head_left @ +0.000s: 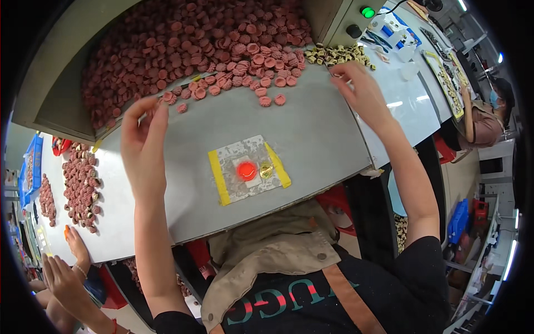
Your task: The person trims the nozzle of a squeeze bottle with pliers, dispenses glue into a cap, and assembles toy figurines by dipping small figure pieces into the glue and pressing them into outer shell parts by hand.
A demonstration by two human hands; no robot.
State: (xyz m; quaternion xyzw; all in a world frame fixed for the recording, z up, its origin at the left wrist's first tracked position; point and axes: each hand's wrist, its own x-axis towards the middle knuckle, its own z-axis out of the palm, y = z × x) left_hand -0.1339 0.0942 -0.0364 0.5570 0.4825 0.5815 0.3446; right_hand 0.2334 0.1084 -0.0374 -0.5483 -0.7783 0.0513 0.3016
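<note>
My left hand (pixel 146 146) is raised at the front left edge of a heap of pink, ridged, cup-shaped pieces (pixel 200 50). Its thumb and forefinger are drawn together; what is between them, if anything, is too small to make out. My right hand (pixel 362 96) reaches beside a small pile of gold and cream pieces (pixel 342 54), its thumb and fingers apart. Between my arms a whitish, stained pad (pixel 240 149) is fixed to the bench with yellow tape. On it lie a round piece glowing red (pixel 246 171) and a shiny gold disc (pixel 266 171).
A grey housing with a green lit button (pixel 367 11) rises behind the bench (pixel 311 125). More pink pieces (pixel 80 186) and a blue crate (pixel 31 170) are at the left, near another person's hands (pixel 69 278). A masked co-worker (pixel 484 119) sits far right by a yellow-edged tray (pixel 443 83).
</note>
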